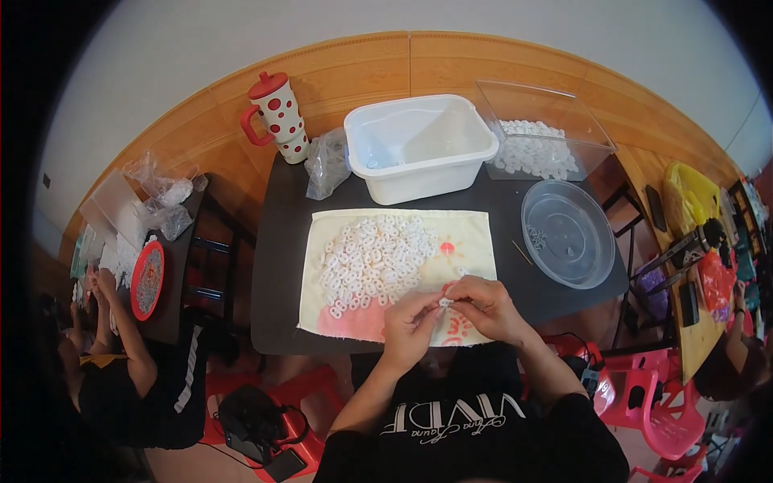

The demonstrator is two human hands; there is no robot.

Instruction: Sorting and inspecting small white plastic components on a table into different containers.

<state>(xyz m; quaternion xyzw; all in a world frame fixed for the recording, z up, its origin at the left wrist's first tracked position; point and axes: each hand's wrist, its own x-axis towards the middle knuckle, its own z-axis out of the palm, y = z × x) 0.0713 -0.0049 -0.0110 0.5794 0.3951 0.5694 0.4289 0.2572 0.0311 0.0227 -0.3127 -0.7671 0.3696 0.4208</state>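
My left hand (409,324) and my right hand (488,309) meet over the near right part of a cream cloth (471,229). Between their pinched fingertips is a small white plastic piece (444,303), mostly covered by the fingers. Left of my hands, a broad heap of small white two-holed plastic pieces (374,262) lies on the cloth. To the right stands a round clear plastic tray (576,241), with a small clump of tiny metal parts (535,238) at its left side. A thin stick (522,252) rests on the dark table beside it.
At the back of the table are a white tub (423,181), a clear bin (596,145) of white pieces, a crumpled plastic bag (328,165) and a spotted tumbler (278,121). A person (121,338) works at the left with a red tray (149,282). Red stools (310,398) stand below.
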